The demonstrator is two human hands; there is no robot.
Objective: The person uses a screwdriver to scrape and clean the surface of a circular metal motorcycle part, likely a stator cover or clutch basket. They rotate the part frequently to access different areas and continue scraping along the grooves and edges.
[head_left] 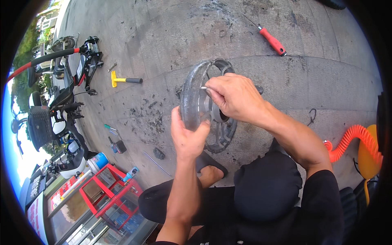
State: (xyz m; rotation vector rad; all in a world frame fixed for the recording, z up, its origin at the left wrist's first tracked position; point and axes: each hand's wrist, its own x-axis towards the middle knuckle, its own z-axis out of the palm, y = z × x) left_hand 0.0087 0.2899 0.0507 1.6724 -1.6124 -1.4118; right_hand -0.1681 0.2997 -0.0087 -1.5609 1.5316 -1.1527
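Observation:
A grey spoked motorcycle wheel rim point(192, 96), without a tyre, stands tilted in front of me, its broad inner surface scuffed and pale. My left hand point(191, 132) is closed round the lower left side of this rim, thumb on the near face and fingers behind. At the upper part of the wheel, my right hand point(234, 96) is closed in a pinch. A small whitish tip pokes out between its thumb and forefinger, against the rim edge; what it belongs to is hidden. The right forearm and hand cover part of the hub and spokes.
A red-handled screwdriver point(272, 41) lies far right, a yellow-headed hammer point(124, 80) to the left. Parked motorcycles point(61, 102) and a red-framed rack point(110, 183) line the left side. An orange coiled hose point(347, 141) hangs at right. Black debris point(149, 112) dots the pavement.

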